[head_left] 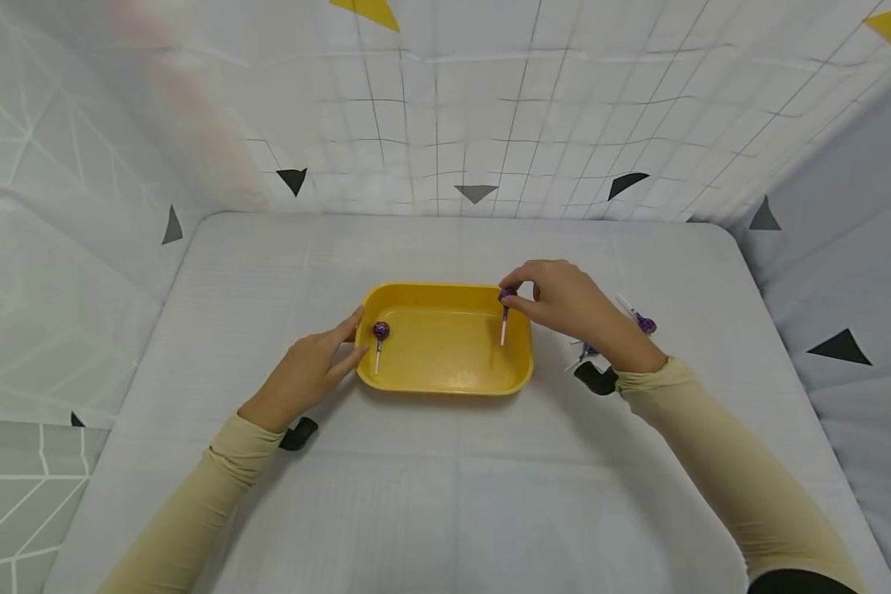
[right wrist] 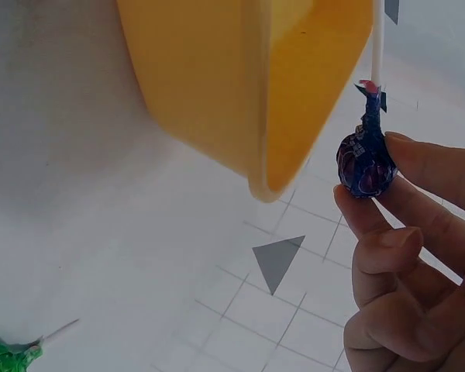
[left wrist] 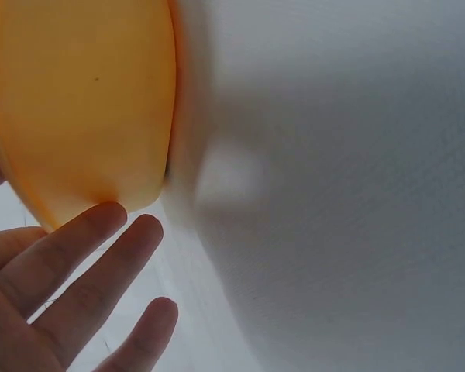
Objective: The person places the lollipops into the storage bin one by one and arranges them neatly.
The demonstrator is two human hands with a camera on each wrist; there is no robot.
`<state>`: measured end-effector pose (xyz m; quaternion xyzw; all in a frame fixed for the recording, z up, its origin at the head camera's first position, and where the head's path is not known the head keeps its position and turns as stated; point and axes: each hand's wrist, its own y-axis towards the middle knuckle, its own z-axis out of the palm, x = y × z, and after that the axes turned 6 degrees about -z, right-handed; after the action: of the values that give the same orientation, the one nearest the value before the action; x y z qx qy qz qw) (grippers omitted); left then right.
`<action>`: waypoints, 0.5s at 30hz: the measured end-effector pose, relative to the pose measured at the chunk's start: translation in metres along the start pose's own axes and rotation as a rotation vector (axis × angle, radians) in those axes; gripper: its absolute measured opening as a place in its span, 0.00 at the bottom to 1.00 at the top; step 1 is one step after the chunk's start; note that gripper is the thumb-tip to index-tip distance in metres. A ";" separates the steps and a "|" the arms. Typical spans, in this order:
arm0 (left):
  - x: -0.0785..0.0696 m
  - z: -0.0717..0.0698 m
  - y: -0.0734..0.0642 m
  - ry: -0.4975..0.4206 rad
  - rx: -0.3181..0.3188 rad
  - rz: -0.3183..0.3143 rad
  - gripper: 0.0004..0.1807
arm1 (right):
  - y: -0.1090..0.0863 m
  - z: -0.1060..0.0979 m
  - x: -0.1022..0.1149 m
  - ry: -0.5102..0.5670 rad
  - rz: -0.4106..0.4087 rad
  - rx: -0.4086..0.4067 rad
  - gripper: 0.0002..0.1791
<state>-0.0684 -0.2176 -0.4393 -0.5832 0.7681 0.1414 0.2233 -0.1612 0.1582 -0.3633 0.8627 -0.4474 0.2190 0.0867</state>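
Note:
A yellow tray (head_left: 445, 388) sits on the table. My left hand (head_left: 304, 371) holds its left end, thumb over the rim and the other fingers (left wrist: 85, 302) fairly straight along the outside wall. Inside the tray, at the left, lies a lollipop (head_left: 381, 331) in a purple wrapper. Above the tray's right end, my right hand (head_left: 564, 301) pinches another purple-blue wrapped lollipop (right wrist: 366, 164) by its candy head between thumb and fingertips. Its white stick (head_left: 503, 328) points down into the tray in the head view.
Right of the tray lie a purple-wrapped lollipop (head_left: 644, 323) and a darker one (head_left: 585, 352) partly hidden by the right wrist. A green-wrapped lollipop (right wrist: 9, 355) shows in the right wrist view's corner. White sheets (head_left: 445, 124) hang around the table (head_left: 416, 511).

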 end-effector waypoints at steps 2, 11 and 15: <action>0.000 0.000 0.000 -0.002 0.001 0.000 0.37 | 0.002 0.001 0.002 -0.007 -0.006 0.002 0.14; -0.002 -0.001 0.000 -0.009 0.008 -0.002 0.38 | 0.008 0.008 0.011 -0.003 -0.027 0.015 0.12; -0.002 -0.002 0.000 -0.009 0.010 -0.006 0.37 | 0.012 0.012 0.015 -0.017 -0.047 0.021 0.12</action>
<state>-0.0677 -0.2166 -0.4365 -0.5839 0.7659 0.1396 0.2301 -0.1600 0.1361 -0.3683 0.8758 -0.4254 0.2140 0.0791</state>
